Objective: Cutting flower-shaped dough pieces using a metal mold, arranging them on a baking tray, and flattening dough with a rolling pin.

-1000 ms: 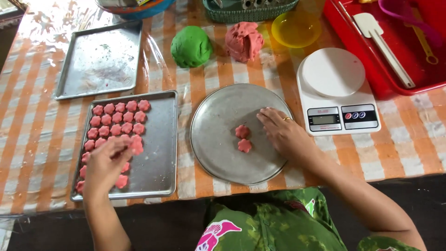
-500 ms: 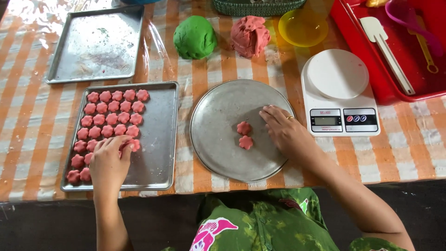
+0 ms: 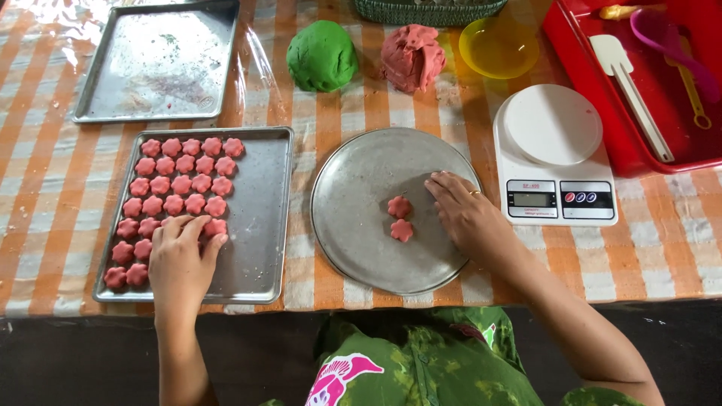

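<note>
This looks like a home kitchen set up for making sweets by hand. The desk [image 3: 45,188] wears an orange-and-white checked cloth under clear plastic. On it lie two metal baking trays [image 3: 259,225], one carrying rows of pink flower-shaped dough pieces [image 3: 180,184], a round metal plate [image 3: 353,225], a green dough ball [image 3: 322,56] and a pink dough lump [image 3: 412,57]. A white kitchen scale [image 3: 555,154], a yellow bowl [image 3: 498,46] and a red tray [image 3: 594,98] holding a spatula [image 3: 632,83] stand alongside.

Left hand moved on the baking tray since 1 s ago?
Yes. The left hand has slid toward the baking tray's near edge and now rests on the lower rows of pink flower-shaped dough pieces.
</note>
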